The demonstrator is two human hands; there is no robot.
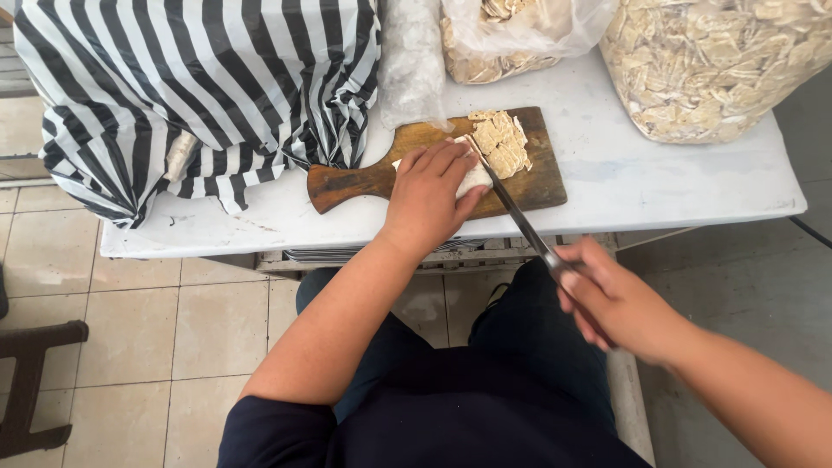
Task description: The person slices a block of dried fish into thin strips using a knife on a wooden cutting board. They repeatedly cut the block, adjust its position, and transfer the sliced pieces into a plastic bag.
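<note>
My left hand presses down on a pale whitish block lying on a brown wooden cutting board. My right hand, below the table's front edge, grips the handle of a long knife. Its blade reaches up across the board and meets the block just right of my left fingers. A pile of thin cut slices lies on the board beyond the blade.
The board rests on a white table. A black-and-white striped plastic bag fills the table's left. Clear bags of pale slices stand at the back and right. A dark stool stands on the tiled floor at left.
</note>
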